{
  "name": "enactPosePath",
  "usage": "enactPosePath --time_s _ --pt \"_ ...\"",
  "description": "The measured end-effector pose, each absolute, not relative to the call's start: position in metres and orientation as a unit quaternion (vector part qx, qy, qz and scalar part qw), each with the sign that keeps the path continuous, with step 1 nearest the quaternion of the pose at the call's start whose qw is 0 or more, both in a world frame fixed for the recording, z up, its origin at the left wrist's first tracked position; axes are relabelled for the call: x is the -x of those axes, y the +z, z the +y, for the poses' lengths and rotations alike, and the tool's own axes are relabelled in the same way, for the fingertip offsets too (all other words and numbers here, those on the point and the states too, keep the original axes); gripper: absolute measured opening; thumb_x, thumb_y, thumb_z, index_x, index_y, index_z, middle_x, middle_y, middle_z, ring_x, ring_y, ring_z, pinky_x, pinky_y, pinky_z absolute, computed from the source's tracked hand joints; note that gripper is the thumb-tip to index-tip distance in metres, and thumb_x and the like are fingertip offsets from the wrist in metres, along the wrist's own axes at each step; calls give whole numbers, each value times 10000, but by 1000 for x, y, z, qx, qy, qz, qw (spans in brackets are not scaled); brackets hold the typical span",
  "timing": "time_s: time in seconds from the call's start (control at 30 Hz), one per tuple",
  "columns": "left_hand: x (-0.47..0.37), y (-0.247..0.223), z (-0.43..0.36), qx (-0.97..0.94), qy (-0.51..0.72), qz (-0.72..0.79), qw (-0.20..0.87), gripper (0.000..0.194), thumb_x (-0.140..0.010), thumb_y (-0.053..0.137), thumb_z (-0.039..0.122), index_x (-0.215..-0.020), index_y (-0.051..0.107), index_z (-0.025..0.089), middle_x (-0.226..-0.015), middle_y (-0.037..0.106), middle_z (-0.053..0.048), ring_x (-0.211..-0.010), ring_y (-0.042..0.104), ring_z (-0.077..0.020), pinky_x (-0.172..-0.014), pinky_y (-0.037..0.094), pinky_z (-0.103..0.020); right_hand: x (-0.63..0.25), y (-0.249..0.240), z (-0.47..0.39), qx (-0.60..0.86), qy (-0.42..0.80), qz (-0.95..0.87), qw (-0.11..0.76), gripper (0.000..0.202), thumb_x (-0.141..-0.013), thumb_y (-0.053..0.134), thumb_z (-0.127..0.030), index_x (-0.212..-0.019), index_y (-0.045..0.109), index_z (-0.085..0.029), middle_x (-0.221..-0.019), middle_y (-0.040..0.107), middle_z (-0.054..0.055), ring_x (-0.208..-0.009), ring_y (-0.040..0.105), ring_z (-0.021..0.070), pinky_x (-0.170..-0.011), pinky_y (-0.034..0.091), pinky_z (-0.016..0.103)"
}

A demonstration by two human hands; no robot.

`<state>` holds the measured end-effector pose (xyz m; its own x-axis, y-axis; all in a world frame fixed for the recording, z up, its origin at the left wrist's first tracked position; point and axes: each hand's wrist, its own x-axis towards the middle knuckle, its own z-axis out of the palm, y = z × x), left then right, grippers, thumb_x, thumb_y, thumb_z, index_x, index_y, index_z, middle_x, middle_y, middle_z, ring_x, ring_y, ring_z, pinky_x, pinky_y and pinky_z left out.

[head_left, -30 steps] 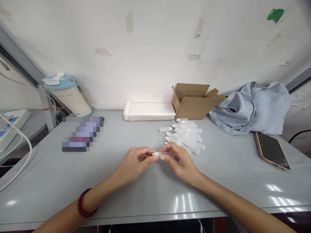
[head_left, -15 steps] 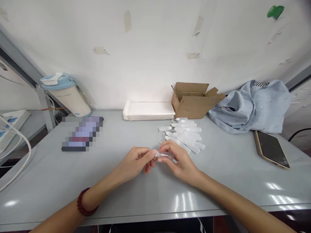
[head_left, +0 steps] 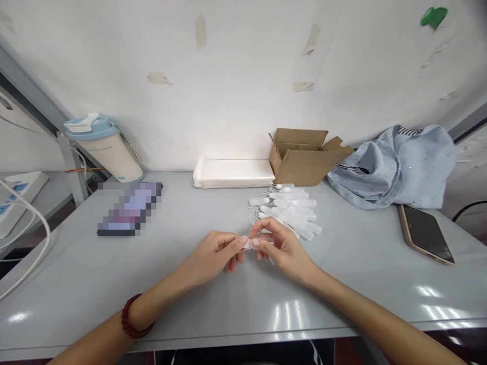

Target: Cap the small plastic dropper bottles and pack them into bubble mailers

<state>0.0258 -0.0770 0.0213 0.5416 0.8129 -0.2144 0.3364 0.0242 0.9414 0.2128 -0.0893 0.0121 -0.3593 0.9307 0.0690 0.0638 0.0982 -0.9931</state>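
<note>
A small translucent plastic tube with a white cap (head_left: 247,244) is held between both hands above the desk. My left hand (head_left: 218,253) pinches the cap end with thumb and fingers. My right hand (head_left: 279,248) is closed on the tube's clear body, its thumb pressed close to the cap and the index finger arched above. Fingers cover most of the tube. Just beyond the right hand lies a loose pile of similar whitish tubes (head_left: 300,204), some with thin curled pieces at their ends.
Behind the pile stand an open cardboard box (head_left: 304,170) and a stack of white padded envelopes (head_left: 234,175). A blue fabric bag (head_left: 413,167) and a phone (head_left: 426,234) are at right. A tumbler (head_left: 110,152) and a pixelated dark-edged device (head_left: 129,210) are at left.
My right thumb has shifted left and up along the tube toward the cap, and my right fingers have curled under it. The left hand has barely moved.
</note>
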Motion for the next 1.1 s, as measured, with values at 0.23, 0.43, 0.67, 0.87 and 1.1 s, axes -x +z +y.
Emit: enactPosePath --time_s 0.23,0.43,0.67,0.87,1.1 --pt "-28 23 -83 -673 226 416 569 280 -855 524 384 -734 611 147 -594 530 31 -541 490 -99 -547 397 -208 -216 12 -88 392 619 -561 385 180 -864 553 -345 -974 484 -221 -884 525 -16 -443 471 25 -402 291 191" --pt "-30 23 -84 -655 241 423 578 304 -855 521 408 -778 641 140 -631 566 10 -566 529 -114 -569 432 -223 -216 12 -85 396 650 -520 387 212 -859 560 -373 -980 471 -224 -852 516 -27 -413 459 21 -377 268 186" --pt "-27 18 -79 -559 226 404 688 403 -857 499 470 -705 622 117 -571 530 16 -455 496 -92 -486 390 -220 -214 16 -91 396 534 -625 409 146 -882 531 -296 -1001 482 -228 -934 529 -8 -528 494 41 -462 366 210" --pt "-29 19 -78 -542 218 412 699 449 -869 461 500 -678 610 121 -564 494 19 -447 456 -94 -450 364 -222 -214 12 -92 372 545 -641 392 181 -882 529 -307 -1028 450 -236 -980 523 12 -551 514 58 -428 383 199" --pt "-27 18 -75 -564 279 421 653 422 -873 473 471 -639 578 136 -547 446 42 -472 414 -84 -525 372 -228 -220 6 -86 373 274 -798 387 181 -890 508 -242 -1064 514 -192 -900 578 60 -746 549 153 -596 471 273"
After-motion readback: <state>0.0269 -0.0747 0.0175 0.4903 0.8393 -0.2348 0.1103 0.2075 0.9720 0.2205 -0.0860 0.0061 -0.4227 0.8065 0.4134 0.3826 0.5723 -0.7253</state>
